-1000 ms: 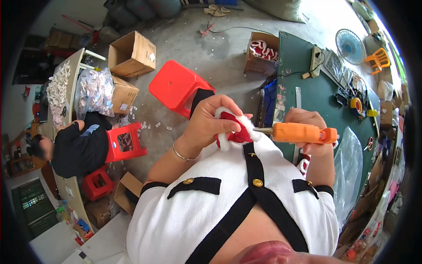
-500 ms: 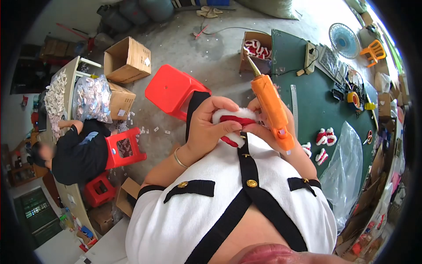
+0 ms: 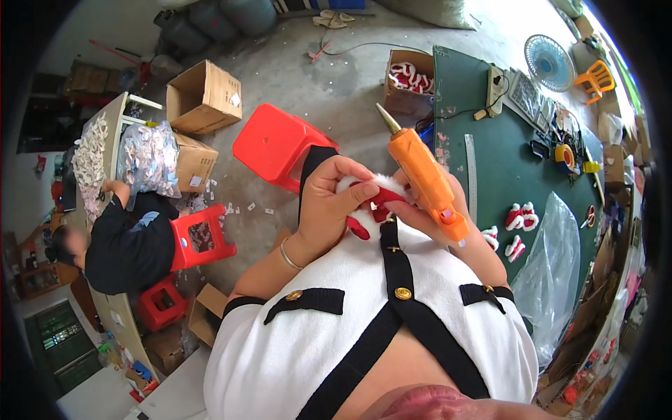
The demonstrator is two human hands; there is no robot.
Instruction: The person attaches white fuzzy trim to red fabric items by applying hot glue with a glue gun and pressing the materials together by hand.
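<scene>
A small red fabric piece with white fluffy trim (image 3: 386,199) is held in front of my chest. My left hand (image 3: 327,201) is closed on its left side, with thumb and fingers pinching the trim. My right hand (image 3: 416,215) grips an orange hot glue gun (image 3: 421,162) while its thumb presses the right side of the fabric piece. The gun's metal nozzle points up and away to the left, apart from the fabric. Some of my right fingers are hidden behind the gun.
On the green table (image 3: 458,150) at right lie finished-looking red-and-white pieces (image 3: 521,217), a steel ruler (image 3: 471,175), a plastic bag (image 3: 549,266) and scissors (image 3: 589,216). A carton (image 3: 408,101) holds similar pieces. A red stool (image 3: 273,143) stands ahead; another person (image 3: 133,241) sits left.
The fabric piece has been turned and folded between my hands, showing more red. The glue gun has shifted slightly left, its nozzle now tilted further left. The seated person's arm has moved.
</scene>
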